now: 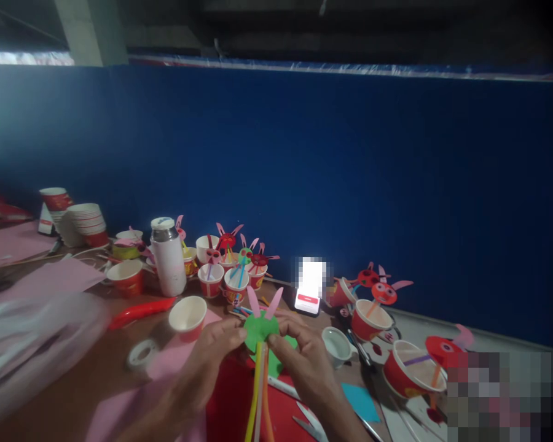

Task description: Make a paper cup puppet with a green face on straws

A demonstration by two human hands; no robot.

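Observation:
Between my two hands is a green paper rabbit head [260, 327] with two long pink ears. Three strips, yellow, white and orange [266, 393], hang down from its lower edge. My left hand [216, 344] pinches the head's left edge with thumb and fingers. At the opposite edge, my right hand [304, 353] presses its thumb on the green paper, close to where the strips meet it. Under the hands lie red paper [230, 399] and a piece of green paper [276, 364]. Scissors [311, 425] lie near my right wrist, partly cut off by the frame.
Several red paper cups with rabbit figures [373, 319] stand behind and to the right. A white bottle [168, 261], a lit phone [308, 301], a tape roll [142, 354], a red cutter-like tool [141, 312], a small white cup [336, 347] and a plastic bag [37, 350] surround the hands. A blue wall [276, 153] rises behind.

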